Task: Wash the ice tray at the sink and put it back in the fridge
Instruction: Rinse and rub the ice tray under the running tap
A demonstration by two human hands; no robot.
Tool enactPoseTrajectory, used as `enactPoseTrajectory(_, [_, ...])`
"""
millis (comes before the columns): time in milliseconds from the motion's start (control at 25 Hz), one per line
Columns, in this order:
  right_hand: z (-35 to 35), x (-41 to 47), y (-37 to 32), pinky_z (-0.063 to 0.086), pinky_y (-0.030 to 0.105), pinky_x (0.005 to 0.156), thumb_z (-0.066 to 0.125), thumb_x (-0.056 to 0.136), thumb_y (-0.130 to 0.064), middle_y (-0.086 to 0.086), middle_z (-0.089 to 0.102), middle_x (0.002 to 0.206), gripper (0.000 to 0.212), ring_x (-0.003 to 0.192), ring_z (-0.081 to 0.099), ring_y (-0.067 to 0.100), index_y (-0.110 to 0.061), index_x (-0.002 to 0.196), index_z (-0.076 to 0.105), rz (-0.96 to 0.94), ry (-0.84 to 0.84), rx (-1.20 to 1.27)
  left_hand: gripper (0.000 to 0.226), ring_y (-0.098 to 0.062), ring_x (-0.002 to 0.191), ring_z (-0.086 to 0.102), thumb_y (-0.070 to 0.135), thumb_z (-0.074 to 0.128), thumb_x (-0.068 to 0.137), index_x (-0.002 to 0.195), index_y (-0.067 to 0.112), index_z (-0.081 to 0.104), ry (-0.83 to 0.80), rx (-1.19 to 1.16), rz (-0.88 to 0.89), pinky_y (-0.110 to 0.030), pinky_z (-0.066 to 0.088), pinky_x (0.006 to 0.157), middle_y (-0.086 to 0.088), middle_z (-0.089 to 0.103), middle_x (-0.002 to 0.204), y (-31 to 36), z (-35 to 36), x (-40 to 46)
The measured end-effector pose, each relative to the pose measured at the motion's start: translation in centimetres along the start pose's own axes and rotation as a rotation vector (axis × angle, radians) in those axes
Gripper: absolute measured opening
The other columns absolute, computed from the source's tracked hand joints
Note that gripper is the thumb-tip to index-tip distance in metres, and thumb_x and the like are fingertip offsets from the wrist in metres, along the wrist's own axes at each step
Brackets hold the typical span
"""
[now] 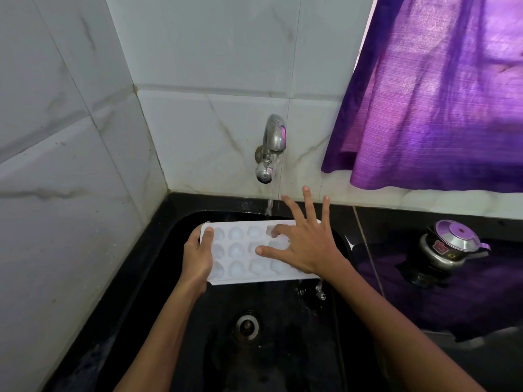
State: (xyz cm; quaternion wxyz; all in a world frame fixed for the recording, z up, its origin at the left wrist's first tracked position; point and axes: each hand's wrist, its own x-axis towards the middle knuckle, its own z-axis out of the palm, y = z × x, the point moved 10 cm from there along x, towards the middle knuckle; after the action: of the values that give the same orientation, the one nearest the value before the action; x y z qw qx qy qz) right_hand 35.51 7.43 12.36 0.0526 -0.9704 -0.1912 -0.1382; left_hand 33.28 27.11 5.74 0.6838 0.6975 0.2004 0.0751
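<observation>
A white ice tray (240, 253) with rounded cells is held level over the black sink (158, 267), just under the wall tap (271, 148). A thin stream of water (269, 203) runs from the tap toward the tray's far edge. My left hand (198, 258) grips the tray's left end, thumb on top and fingers underneath. My right hand (302, 244) lies spread over the tray's right half; its index finger dips into a far cell and its thumb rests on the middle row, while the other fingers stick out straight. Water drips off the tray's near right corner.
The sink drain (247, 326) sits below the tray. A small steel pressure cooker (447, 247) stands on the black counter to the right. A purple curtain (438, 94) hangs over the counter at the upper right. White tiled walls close in on the left and behind.
</observation>
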Motion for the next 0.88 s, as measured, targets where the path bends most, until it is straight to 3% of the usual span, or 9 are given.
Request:
enactPoseTrajectory(120, [-0.6,0.3,-0.2,-0.020,0.063,0.106,0.010,0.065,-0.091,0.002,0.014,0.159,0.082,0.143,-0.020,0.032,-0.042,0.091,0.070,0.009,0.047,-0.009,0.030,-0.017,0.088,0.059,0.027,0.038,0.100,0.126,0.020,0.049,0.001,-0.014,-0.003,-0.029,0.049,0.065,-0.002,0.057,0.106,0.2,0.1,0.0])
enactPoseTrajectory(240, [-0.4,0.2,-0.6,-0.022,0.063,0.105,0.002,0.060,-0.093,0.001,0.012,0.160,0.092,0.142,-0.023,0.031,-0.043,0.097,0.069,-0.035,0.013,-0.020,0.031,-0.020,0.097,0.057,0.027,0.039,0.099,0.128,0.019,0.050,0.011,0.006,0.026,-0.032,0.048,0.076,-0.003,0.057,0.113,0.5,-0.3,0.1])
enactPoseTrajectory(400, [-0.7,0.4,-0.6,-0.021,0.064,0.105,0.010,0.066,-0.092,0.003,0.018,0.158,0.082,0.144,-0.013,0.035,-0.043,0.088,0.071,0.012,0.043,-0.039,0.031,-0.021,0.096,0.058,0.026,0.039,0.099,0.127,0.018,0.050,0.024,-0.026,0.004,-0.034,0.048,0.075,-0.004,0.058,0.112,0.1,-0.2,-0.1])
enactPoseTrajectory(600, [0.1,-0.5,1.0,-0.026,0.058,0.105,0.012,0.066,-0.090,-0.008,-0.006,0.160,0.078,0.139,-0.034,0.025,-0.051,0.113,0.060,0.068,-0.083,0.203,0.033,-0.021,0.099,0.058,0.027,0.039,0.099,0.129,0.017,0.050,0.062,-0.017,0.001,-0.036,0.049,0.080,-0.005,0.058,0.115,-0.6,-1.7,-0.3])
enactPoseTrajectory(760, [0.3,-2.5,0.5,-0.032,0.052,0.102,0.019,0.076,-0.081,-0.010,-0.003,0.159,0.061,0.134,-0.040,0.017,-0.046,0.102,0.063,0.041,-0.104,0.223,0.034,-0.022,0.101,0.058,0.028,0.039,0.099,0.130,0.018,0.049,0.063,-0.024,-0.024,-0.037,0.050,0.082,-0.005,0.058,0.117,-1.5,-1.8,-0.6])
enactPoseTrajectory(880, [1.0,-3.4,-0.7,-0.031,0.055,0.103,0.013,0.073,-0.084,-0.008,-0.001,0.160,0.071,0.134,-0.039,0.020,-0.044,0.102,0.064,-0.001,-0.095,0.059,0.033,-0.023,0.102,0.059,0.027,0.040,0.099,0.129,0.020,0.050,0.053,-0.028,-0.028,-0.039,0.051,0.084,-0.006,0.059,0.118,-1.5,-1.2,-0.5])
